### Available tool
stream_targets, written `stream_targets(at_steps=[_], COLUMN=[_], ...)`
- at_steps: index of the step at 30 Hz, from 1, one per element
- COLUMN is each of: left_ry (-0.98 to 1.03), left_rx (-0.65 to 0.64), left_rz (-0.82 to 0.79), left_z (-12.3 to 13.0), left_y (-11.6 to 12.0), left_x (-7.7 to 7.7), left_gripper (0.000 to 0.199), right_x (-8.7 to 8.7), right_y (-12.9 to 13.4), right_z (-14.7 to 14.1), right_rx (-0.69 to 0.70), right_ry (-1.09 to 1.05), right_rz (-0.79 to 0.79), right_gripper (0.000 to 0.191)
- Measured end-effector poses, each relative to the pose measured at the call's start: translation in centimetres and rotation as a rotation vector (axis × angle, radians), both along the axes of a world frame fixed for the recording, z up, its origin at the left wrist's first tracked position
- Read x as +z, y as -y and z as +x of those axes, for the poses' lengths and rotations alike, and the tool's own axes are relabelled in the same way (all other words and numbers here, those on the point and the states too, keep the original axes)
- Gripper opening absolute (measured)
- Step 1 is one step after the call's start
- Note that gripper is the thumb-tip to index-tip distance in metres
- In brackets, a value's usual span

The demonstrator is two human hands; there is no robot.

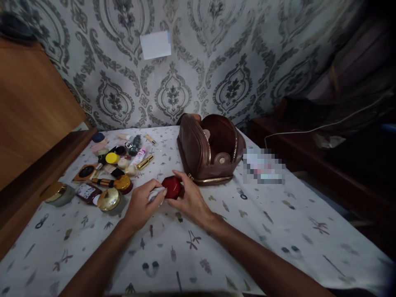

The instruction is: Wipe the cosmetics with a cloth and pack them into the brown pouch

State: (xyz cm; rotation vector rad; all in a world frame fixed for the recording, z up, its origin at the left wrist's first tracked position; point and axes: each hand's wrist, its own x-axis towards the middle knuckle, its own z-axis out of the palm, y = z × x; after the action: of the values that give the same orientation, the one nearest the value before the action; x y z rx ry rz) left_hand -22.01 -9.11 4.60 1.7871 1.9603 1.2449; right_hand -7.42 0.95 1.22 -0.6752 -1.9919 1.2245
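Between my hands, low over the table, is a glossy red container [172, 187] with a faceted top, perhaps a jar or compact. My right hand [192, 201] grips its right side, thumb near me and fingers on the far side. Pinched in my left hand [142, 202] is a crumpled white wipe or cloth [155, 194], pressed against the container's left side. Just beyond my right hand stands a brown leather makeup bag [194, 150], unzipped and gaping, with a dark interior.
Several cosmetics crowd the left, among them a gold-lidded jar [109, 199], an amber jar [123, 184], a yellow-capped jar [111, 158] and a gold tube [145, 162]. A blurred-out item [262, 166] lies right of the bag. A wooden panel [37, 86] borders the left.
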Motion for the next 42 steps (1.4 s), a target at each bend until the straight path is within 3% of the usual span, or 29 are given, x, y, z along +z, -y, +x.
stream_targets(at_steps=[5, 8, 10, 12, 17, 20, 24, 28, 30, 32, 34, 36, 39, 42], left_ry=[-0.262, -0.499, -0.504, -0.323, 0.354, 0.604, 0.999, 1.273, 1.271, 1.201, 1.026, 0.806, 0.579, 0.429], left_rx=[0.132, 0.221, 0.226, 0.202, 0.009, -0.006, 0.057, 0.112, 0.008, -0.179, -0.318, -0.357, -0.346, -0.337], left_rz=[0.094, 0.059, 0.079, 0.091, -0.058, -0.097, -0.126, -0.028, 0.017, 0.007, -0.060, -0.135, -0.224, -0.260], left_z=[-1.2, -2.2, -2.4, -1.9, 0.3, 0.8, 1.4, 4.1, 5.4, 6.1, 6.1, 5.4, 4.1, 2.8], left_y=[0.1, 0.1, 0.1, 0.1, -0.2, -0.6, -1.5, -3.0, -4.1, -5.0, -5.6, -5.8, -5.4, -5.1], left_x=[-0.3, -0.5, -0.6, -0.8, -1.0, -0.9, 0.3, 3.0, 4.3, 4.6, 4.0, 2.6, 0.9, 1.3], left_gripper=[0.021, 0.027, 0.028, 0.030, 0.047, 0.050, 0.050, 0.053, 0.060, 0.064, 0.057, 0.045, 0.038, 0.035], right_x=[-0.2, 0.1, 0.4, 0.6, 1.4, 2.5, 5.6, 9.3, 11.0, 12.7, 14.2, 15.6, 16.7, 16.6], right_y=[-0.1, 0.0, 0.1, 0.1, 0.2, 0.3, -0.3, -1.5, -2.5, -4.2, -6.5, -9.4, -14.1, -17.9], right_z=[-0.1, -0.1, 0.0, 0.1, 0.5, 1.1, 2.7, 5.2, 6.6, 7.9, 8.8, 8.8, 7.4, 4.8], right_rx=[0.118, 0.115, 0.082, 0.064, 0.120, 0.164, 0.198, 0.161, 0.129, 0.105, 0.040, -0.100, -0.313, -0.257], right_ry=[-0.017, -0.035, -0.053, -0.069, -0.066, -0.055, -0.056, -0.119, -0.164, -0.213, -0.252, -0.264, -0.057, 0.344], right_rz=[0.211, 0.252, 0.256, 0.271, 0.379, 0.363, 0.303, 0.367, 0.381, 0.366, 0.345, 0.355, 0.481, 0.539], right_gripper=[0.073, 0.073, 0.074, 0.075, 0.072, 0.078, 0.088, 0.063, 0.057, 0.055, 0.051, 0.056, 0.059, 0.056])
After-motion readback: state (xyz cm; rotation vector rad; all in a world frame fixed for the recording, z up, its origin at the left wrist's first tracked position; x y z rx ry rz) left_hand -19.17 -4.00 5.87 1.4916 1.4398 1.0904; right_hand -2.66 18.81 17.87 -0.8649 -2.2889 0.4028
